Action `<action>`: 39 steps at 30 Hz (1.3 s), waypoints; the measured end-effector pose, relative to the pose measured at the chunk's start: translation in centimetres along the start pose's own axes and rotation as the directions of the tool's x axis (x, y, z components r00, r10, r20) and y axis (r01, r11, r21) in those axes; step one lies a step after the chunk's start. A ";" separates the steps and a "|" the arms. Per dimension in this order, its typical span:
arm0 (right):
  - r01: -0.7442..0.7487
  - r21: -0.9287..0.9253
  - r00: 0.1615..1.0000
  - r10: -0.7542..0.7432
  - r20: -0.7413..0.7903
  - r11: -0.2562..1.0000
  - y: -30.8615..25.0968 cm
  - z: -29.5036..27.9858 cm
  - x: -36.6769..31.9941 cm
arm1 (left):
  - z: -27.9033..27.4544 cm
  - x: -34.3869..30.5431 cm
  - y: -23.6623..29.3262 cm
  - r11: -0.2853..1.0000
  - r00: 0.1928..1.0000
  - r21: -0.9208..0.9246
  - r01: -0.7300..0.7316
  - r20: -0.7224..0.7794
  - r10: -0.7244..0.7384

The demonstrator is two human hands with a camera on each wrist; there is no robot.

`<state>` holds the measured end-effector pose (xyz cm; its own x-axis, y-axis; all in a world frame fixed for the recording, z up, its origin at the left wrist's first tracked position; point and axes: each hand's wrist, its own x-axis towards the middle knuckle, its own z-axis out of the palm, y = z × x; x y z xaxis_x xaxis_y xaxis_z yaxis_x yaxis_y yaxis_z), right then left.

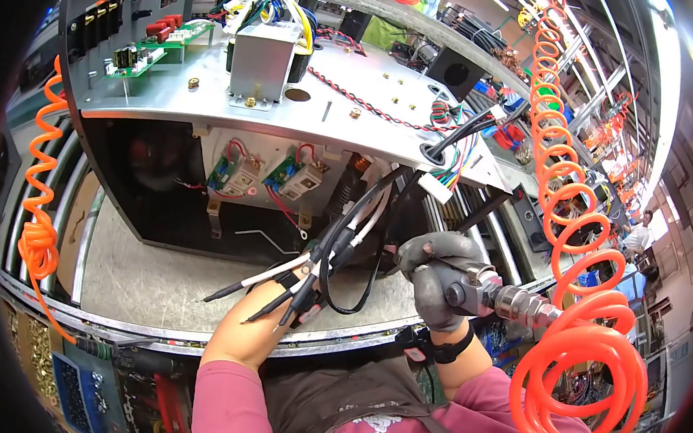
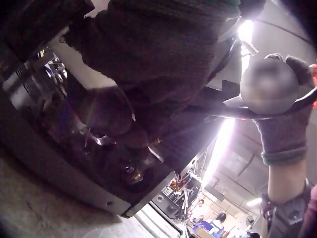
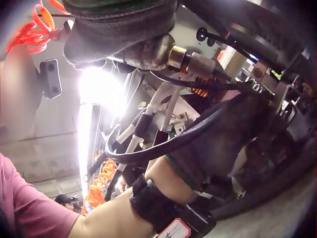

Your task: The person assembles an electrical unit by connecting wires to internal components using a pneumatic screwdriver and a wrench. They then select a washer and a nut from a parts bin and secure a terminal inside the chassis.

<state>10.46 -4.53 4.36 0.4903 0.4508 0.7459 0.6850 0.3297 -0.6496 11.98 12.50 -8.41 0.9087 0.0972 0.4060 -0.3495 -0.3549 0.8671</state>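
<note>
My gloved right hand grips an air-powered driver, its hose fitting pointing to the right. In the right wrist view the driver shows a brass collar, and its front end points into an open metal cabinet. My left arm reaches into the same cabinet from the front. The gloved left hand is below the driver's tip, its fingers hidden in the dark interior, so I cannot tell what they hold. Thick black and white cables with bare ends hang over the left wrist.
An orange coiled hose hangs at the right, another at the left. Circuit boards and a transformer sit on the cabinet's upper plate. A bent hex key lies inside. Parts bins stand lower left.
</note>
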 end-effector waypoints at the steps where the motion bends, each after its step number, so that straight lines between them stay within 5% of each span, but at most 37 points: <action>1: -0.006 -0.012 1.000 0.006 -0.005 1.000 0.0 0.1 0.0 | 0.0 0.0 -0.1 1.000 1.000 -0.012 0.004 -0.006 -0.004; 13: 0.023 -0.146 0.998 -0.014 0.063 0.989 0.2 -0.4 -0.5 | -0.8 0.2 -0.7 0.988 0.997 -0.146 0.044 -0.059 -0.053; 16: -0.131 -0.117 0.988 0.139 0.064 0.984 -1.2 -1.4 -2.0 | -1.9 0.4 -0.4 0.988 0.996 -0.146 0.049 -0.066 -0.059; 18: 0.363 -0.074 0.931 -0.364 0.002 0.929 -2.6 0.1 0.2 | -2.3 0.5 -0.2 0.987 0.995 -0.151 0.056 -0.075 -0.068; 20: 0.333 0.147 0.938 -0.343 0.045 0.931 -4.3 -1.3 0.8 | -2.0 0.5 0.1 0.985 0.996 -0.159 0.072 -0.049 -0.081; 24: 0.006 0.237 0.973 0.048 -0.225 0.972 -5.6 -3.9 -1.8 | -1.0 1.3 1.1 0.984 0.996 -0.160 0.084 0.023 -0.081; 26: -0.130 0.465 0.864 0.330 -0.380 0.876 -5.6 -5.2 -3.3 | -0.1 1.9 1.7 0.983 0.995 -0.160 0.093 0.057 -0.085; 28: -0.253 0.557 0.653 0.564 -0.505 0.791 -5.5 -6.5 -4.4 | 0.5 1.9 2.3 0.982 0.991 -0.150 0.111 0.086 -0.099; 34: -0.365 0.768 0.379 0.837 -0.394 0.526 -3.3 -9.7 -9.7 | 1.4 1.9 6.3 0.980 0.975 -0.088 0.181 0.148 -0.166; 35: -0.327 0.822 0.362 0.865 -0.348 0.467 -3.0 -10.0 -10.6 | 1.6 1.1 7.7 0.919 0.956 -0.266 0.292 0.110 -0.272; 39: -0.329 0.869 0.266 0.919 -0.289 0.369 -2.3 -10.4 -12.5 | 1.8 1.7 8.3 0.978 0.976 -0.066 0.196 0.104 -0.189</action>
<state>8.36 -19.49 -1.92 0.9163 0.1831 -0.3563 -0.3770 0.6944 -0.6128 11.03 8.05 -1.06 0.9771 0.0651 0.2026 -0.1786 -0.2664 0.9472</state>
